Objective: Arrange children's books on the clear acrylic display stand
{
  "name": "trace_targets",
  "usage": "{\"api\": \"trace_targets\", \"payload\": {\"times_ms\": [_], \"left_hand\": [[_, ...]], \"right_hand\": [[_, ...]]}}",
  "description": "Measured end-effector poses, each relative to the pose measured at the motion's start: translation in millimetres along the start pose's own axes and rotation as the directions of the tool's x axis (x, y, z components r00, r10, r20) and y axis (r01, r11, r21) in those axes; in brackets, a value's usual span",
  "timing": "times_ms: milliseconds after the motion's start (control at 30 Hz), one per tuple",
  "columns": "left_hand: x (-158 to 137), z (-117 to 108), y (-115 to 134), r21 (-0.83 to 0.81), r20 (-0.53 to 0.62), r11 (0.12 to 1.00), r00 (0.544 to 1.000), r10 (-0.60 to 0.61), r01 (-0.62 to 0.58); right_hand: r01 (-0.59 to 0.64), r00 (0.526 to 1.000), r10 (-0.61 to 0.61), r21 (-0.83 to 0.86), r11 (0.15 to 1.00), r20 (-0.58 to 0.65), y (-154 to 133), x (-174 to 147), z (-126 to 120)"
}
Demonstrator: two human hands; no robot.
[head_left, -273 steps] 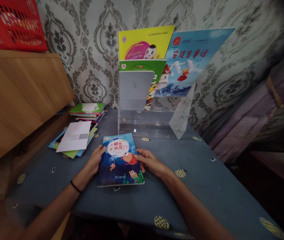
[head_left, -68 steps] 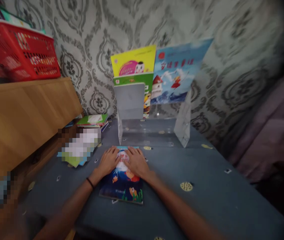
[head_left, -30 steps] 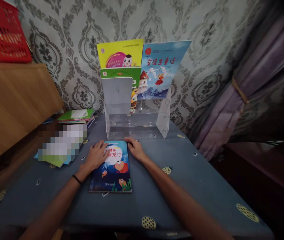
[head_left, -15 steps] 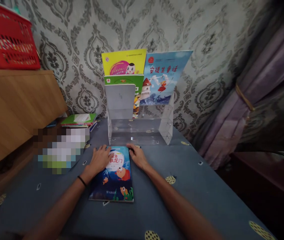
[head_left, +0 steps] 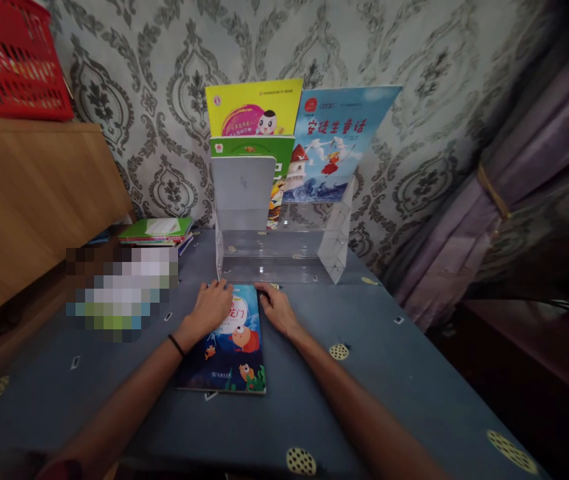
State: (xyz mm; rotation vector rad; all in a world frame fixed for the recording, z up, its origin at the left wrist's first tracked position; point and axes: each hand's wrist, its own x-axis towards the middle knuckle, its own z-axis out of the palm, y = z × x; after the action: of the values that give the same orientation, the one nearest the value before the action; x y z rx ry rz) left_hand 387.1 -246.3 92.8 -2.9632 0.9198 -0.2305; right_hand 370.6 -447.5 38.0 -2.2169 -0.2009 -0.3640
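Observation:
A dark blue picture book (head_left: 234,353) with orange fish on its cover lies flat on the table. My left hand (head_left: 211,308) rests on its upper left part, fingers spread over the cover and hiding some of the title. At the book's upper right corner, my right hand (head_left: 277,308) touches or nearly touches the edge, with thumb and forefinger apart. Just beyond both hands stands a clear plastic book rack (head_left: 334,247). In it are a yellow book (head_left: 254,97), a green book (head_left: 284,160), a pale grey-backed book or board (head_left: 243,193) and a light blue book (head_left: 344,143).
A stack of books (head_left: 157,230) sits at the back left, with a blurred-out patch in front. A wooden cabinet (head_left: 39,213) bearing a red basket (head_left: 14,67) flanks the left. The table's blue cloth (head_left: 364,400) ends near a tied purple curtain (head_left: 484,220) on the right.
My left hand has slid right and slightly up across the cover, now hiding more of the title. My right hand stays at the book's corner. The view has tilted slightly.

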Motion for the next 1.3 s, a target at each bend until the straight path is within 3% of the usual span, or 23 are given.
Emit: {"api": "trace_targets", "payload": {"times_ms": [133, 300, 667, 900, 1133, 1300], "left_hand": [[8.3, 5.7, 17.3, -0.059, -0.039, 0.989, 0.99, 0.135, -0.137], [13.7, 14.0, 27.8, -0.065, -0.086, 0.989, 0.988, 0.125, -0.131], [15.8, 21.9, 18.1, -0.118, -0.108, 0.985, 0.988, 0.112, -0.125], [17.4, 18.3, 15.8, -0.138, -0.057, 0.984, 0.993, 0.104, -0.112], [4.6, 17.5, 4.2, -0.17, 0.005, 0.947, 0.96, 0.279, -0.274], [0.3, 17.8, 6.2, -0.159, -0.021, 0.948, 0.96, 0.278, -0.277]], "right_hand": [[0.013, 1.0, -0.013, 0.011, 1.0, -0.006, 0.6, -0.8, 0.0], [0.026, 1.0, -0.026, 0.013, 1.0, -0.018, 2.5, -0.6, 1.7], [-0.019, 0.998, 0.019, -0.003, 1.0, -0.054, 0.9, 3.0, 2.6], [-0.054, 0.997, 0.054, 0.009, 0.999, -0.055, 1.9, 4.8, 3.6], [-0.03, 0.998, 0.03, 0.011, 0.999, -0.046, 5.9, 4.5, 5.3], [-0.002, 0.999, 0.002, 0.008, 1.0, -0.053, 5.5, 4.5, 5.3]]}}
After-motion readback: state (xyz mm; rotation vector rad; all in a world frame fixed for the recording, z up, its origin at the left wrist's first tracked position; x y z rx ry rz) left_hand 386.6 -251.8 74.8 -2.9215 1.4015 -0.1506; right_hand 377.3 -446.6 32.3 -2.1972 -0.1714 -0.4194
